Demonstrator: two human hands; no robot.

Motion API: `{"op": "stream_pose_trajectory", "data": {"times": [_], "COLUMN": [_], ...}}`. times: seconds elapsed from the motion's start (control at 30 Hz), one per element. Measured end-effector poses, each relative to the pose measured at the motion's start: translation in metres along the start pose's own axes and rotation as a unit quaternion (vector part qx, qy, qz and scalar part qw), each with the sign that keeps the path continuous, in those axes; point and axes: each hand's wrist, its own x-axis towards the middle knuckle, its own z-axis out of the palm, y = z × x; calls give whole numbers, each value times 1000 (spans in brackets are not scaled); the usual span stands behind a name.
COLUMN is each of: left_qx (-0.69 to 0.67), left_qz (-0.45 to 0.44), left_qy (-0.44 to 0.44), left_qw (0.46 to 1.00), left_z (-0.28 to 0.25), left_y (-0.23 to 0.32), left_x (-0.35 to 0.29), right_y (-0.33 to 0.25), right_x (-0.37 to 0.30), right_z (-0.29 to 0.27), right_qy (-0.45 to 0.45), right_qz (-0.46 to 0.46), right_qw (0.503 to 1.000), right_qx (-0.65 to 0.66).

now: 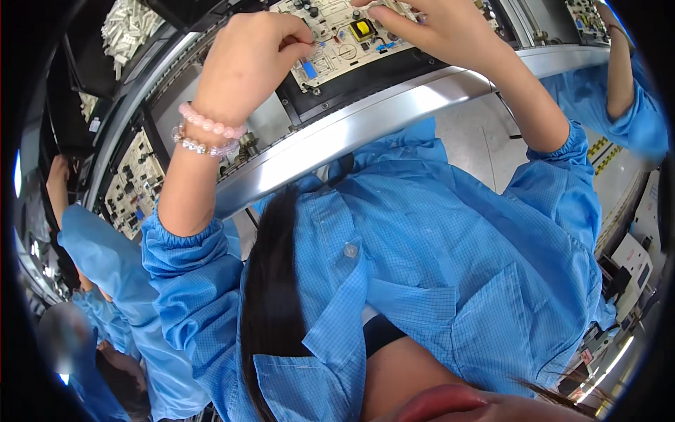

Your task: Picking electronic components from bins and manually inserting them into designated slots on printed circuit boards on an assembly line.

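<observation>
My left hand (246,60) is over the left end of the cream circuit board (337,68), its thumb and forefinger drawn close together; I cannot tell whether they meet or pinch a small part. Just nearer than those fingertips is a blue rectangular component (309,69). My right hand (439,32) is over the board's far side, right of a yellow-wrapped transformer (362,28); the view cuts off some fingers, so I cannot tell whether they grip anything. The board lies in a black carrier (383,76), beyond the shiny metal rail (365,112). Pink bead bracelets (209,124) circle my left wrist. Another populated board (130,184) sits farther left.
</observation>
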Motion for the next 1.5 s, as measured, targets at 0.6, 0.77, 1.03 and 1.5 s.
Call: {"op": "stream_pose_trajectory", "data": {"times": [0.6, 0.77, 1.03, 1.5], "left_qx": [106, 91, 164, 121], "left_qz": [65, 83, 114, -7], "left_qy": [33, 33, -21, 102], "left_qw": [992, 992, 980, 987], "left_z": [13, 12, 14, -21], "left_y": [8, 11, 20, 41], "left_x": [2, 5, 18, 14], "right_y": [1, -2, 25, 143], "right_x": [-9, -4, 31, 96], "right_z": [11, -1, -29, 38], "right_qy": [109, 112, 59, 26], "right_qz": [-191, -112, 96, 115], "right_qw": [975, 986, 991, 950], "right_qx": [-35, 51, -74, -290]}}
